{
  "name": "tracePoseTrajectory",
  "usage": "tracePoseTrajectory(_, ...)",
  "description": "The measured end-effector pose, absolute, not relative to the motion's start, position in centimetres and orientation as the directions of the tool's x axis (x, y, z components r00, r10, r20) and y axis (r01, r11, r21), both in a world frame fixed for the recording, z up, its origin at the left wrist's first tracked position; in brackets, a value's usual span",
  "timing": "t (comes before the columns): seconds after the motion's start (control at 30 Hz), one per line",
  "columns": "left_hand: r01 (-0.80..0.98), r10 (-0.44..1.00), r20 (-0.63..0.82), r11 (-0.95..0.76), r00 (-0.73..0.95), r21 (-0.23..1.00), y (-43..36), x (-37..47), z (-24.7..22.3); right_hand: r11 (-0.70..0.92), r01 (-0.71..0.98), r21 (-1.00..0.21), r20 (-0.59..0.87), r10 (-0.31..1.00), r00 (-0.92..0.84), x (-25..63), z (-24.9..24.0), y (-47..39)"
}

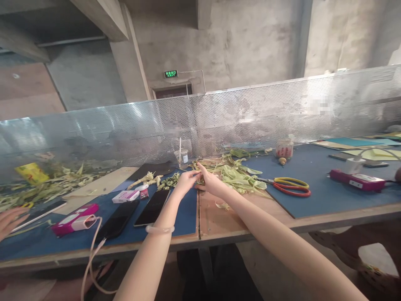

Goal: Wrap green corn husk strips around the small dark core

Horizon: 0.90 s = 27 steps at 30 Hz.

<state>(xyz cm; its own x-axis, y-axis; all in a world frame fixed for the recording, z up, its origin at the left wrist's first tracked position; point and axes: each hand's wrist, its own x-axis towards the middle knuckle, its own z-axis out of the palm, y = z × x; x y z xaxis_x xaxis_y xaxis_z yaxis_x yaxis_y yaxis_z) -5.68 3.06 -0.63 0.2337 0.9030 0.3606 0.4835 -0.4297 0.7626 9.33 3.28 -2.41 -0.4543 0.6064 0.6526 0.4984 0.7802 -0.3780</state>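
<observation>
My left hand (187, 180) and my right hand (209, 180) meet over the middle of the table, with their fingertips drawn together. Whatever sits between the fingers is too small or hidden to make out. Just behind and to the right of them spreads a pile of pale green leaves and stems (239, 177). To the left of my left hand is a heap of small green buds or trimmed pieces (169, 181). Beside that heap lies a knobbly pale root (145, 179). A pale bangle (159, 229) circles my left wrist.
Scissors with red and yellow handles (291, 187) lie to the right. Leftward are a dark phone (152, 208), a second phone on a cable (117, 219) and a magenta power strip (75, 219). Another person's hand (11, 219) is at far left. A perforated metal screen (213, 121) stands behind.
</observation>
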Motion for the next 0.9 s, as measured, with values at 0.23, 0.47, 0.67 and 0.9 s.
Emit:
tracePoseTrajectory(0.23, 0.471, 0.902, 0.378, -0.431, 0.208, 0.770, 2.89, -5.39, -0.49, 0.783, 0.485, -0.390, 0.663, 0.604, -0.442, 9.45, -2.20, 2.78)
tracePoseTrajectory(0.47, 0.459, 0.907, 0.391, -0.418, 0.158, 0.784, 2.90, -5.43, -0.37, 0.782, 0.493, -0.380, 0.655, 0.604, -0.454, 9.40, -2.08, 2.72)
tracePoseTrajectory(0.67, 0.425, 0.916, 0.388, -0.394, 0.105, 0.815, 2.91, -5.41, -0.34, 0.761, 0.541, -0.359, 0.644, 0.621, -0.446, 9.43, -1.93, 2.58)
tracePoseTrajectory(0.9, 0.375, 0.917, 0.397, -0.378, 0.029, 0.847, 3.01, -5.46, -0.39, 0.737, 0.601, -0.309, 0.655, 0.623, -0.427, 9.60, -1.89, 2.76)
